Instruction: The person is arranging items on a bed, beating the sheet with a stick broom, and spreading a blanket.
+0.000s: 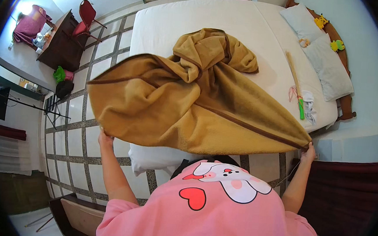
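Note:
A tan fleece blanket (150, 108) with brown edging stretches between my two hands, its near edge raised in front of my body. My left hand (106, 138) grips this edge at the lower left. At the right, my right hand (308, 153) pinches a corner of the blanket. The far part lies bunched and twisted on the white sheet of the bed (163, 20). Some of the fingers of both hands are hidden by the fabric.
Right on the bed are a stick broom (295, 79) with a green handle, a white cloth (309, 106), pillows (330, 68) and small plush toys. A red chair (86, 17) and wooden desk (63, 40) stand left. A wooden-framed seat (80, 217) is at the lower left.

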{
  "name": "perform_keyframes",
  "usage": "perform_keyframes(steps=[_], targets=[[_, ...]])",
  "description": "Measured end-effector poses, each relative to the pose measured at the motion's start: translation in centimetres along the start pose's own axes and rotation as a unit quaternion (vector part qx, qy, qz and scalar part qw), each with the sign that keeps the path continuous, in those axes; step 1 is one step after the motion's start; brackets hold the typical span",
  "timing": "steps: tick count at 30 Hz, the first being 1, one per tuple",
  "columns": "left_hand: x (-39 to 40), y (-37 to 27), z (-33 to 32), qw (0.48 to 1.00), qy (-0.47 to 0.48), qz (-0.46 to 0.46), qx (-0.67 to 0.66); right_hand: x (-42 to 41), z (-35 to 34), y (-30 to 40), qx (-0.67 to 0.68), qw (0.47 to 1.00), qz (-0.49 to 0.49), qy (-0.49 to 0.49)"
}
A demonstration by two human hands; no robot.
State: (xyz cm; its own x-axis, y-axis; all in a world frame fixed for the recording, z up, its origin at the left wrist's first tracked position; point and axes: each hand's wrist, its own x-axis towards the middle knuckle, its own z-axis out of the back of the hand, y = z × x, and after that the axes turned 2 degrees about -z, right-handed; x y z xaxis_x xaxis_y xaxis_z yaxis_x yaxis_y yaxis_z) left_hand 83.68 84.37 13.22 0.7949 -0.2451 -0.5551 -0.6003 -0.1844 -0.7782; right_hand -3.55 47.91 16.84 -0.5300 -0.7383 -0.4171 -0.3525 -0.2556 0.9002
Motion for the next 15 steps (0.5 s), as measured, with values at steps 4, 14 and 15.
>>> perform_keyframes(steps=[4, 14, 15], targets=[[-0.5, 5.0, 3.4, 0.982, -0.028, 0.039, 0.182, -2.2, 0.1, -3.7, -0.009, 0.996, -0.085, 0.018], [-6.2, 18.5, -10.6, 0.861, 0.187, -0.180, 0.437, -15.3, -10.9, -3.6, -0.134, 0.938, -0.094, 0.305], [-7.3, 19.8, -12.6, 0.819, 0.203, -0.190, 0.502, -16.5, -11.1, -2.7, -0.144, 0.942, -0.092, 0.290]])
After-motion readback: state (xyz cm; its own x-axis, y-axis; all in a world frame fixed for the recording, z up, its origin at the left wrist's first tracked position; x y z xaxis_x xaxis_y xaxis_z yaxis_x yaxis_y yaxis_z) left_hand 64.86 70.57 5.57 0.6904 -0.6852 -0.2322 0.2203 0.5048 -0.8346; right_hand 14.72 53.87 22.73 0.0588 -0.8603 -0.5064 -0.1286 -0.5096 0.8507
